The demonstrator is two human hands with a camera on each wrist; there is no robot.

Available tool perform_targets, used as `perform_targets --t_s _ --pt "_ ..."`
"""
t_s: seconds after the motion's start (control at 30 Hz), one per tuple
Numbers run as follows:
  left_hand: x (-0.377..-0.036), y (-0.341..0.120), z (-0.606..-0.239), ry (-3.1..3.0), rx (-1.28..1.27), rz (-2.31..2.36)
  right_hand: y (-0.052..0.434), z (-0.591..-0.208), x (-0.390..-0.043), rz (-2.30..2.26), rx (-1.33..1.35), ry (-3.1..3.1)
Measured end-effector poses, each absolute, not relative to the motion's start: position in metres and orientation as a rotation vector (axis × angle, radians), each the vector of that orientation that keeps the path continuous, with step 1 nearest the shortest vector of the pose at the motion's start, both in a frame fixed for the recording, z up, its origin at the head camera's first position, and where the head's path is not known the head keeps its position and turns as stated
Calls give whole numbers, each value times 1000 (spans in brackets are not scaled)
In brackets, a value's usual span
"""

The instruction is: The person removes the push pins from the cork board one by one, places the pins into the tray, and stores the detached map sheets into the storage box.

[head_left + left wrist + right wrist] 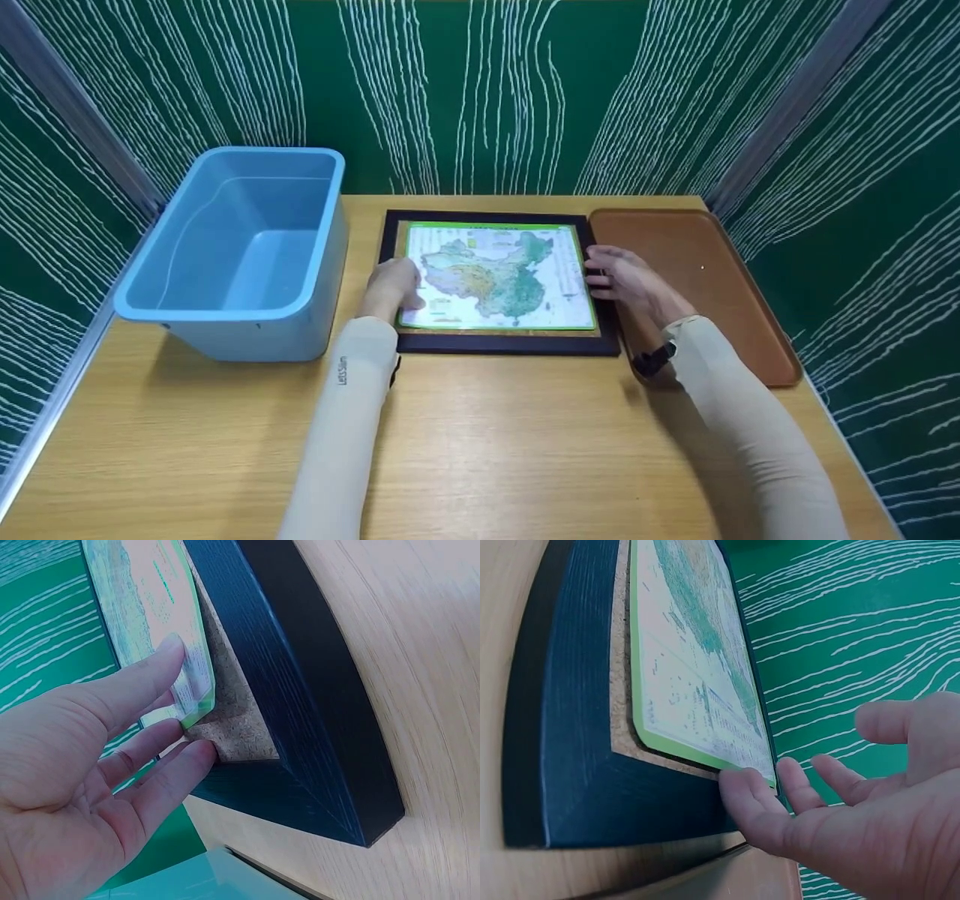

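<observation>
A map [517, 279] with a bright green border lies inside a dark picture frame [510, 345] with a brown, cork-like backing. At the map's left edge, my left hand [391, 285] pinches it, thumb on the printed face and fingers at the edge; the left wrist view shows this side raised off the backing [240, 727]. My right hand [628, 277] is at the opposite side, thumb apart and fingers loosely extended. Its fingertips [739, 784] touch the frame's right border beside the map's edge.
A deep blue plastic tub [326, 247] stands to the left of the frame. On the right lies a brown tray [712, 262], close against the frame. All rest on a wooden table [510, 450], with green, white-streaked walls [600, 90] behind and at both sides.
</observation>
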State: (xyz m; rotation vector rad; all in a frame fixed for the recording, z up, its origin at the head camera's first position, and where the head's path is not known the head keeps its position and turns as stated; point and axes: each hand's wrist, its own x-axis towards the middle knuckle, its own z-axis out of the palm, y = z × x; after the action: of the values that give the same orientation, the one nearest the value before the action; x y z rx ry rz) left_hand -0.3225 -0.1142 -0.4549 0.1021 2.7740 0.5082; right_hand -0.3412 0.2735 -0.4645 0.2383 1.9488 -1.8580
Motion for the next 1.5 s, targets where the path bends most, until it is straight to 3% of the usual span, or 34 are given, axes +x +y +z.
perform_targets --t_s 0.57,1.5 --pt "-325 -115 -456 2778 148 433 286 -473 -346 -2047 271 1805" --pt "-321 -116 -456 2788 144 494 278 -496 -339 -1840 219 1792"
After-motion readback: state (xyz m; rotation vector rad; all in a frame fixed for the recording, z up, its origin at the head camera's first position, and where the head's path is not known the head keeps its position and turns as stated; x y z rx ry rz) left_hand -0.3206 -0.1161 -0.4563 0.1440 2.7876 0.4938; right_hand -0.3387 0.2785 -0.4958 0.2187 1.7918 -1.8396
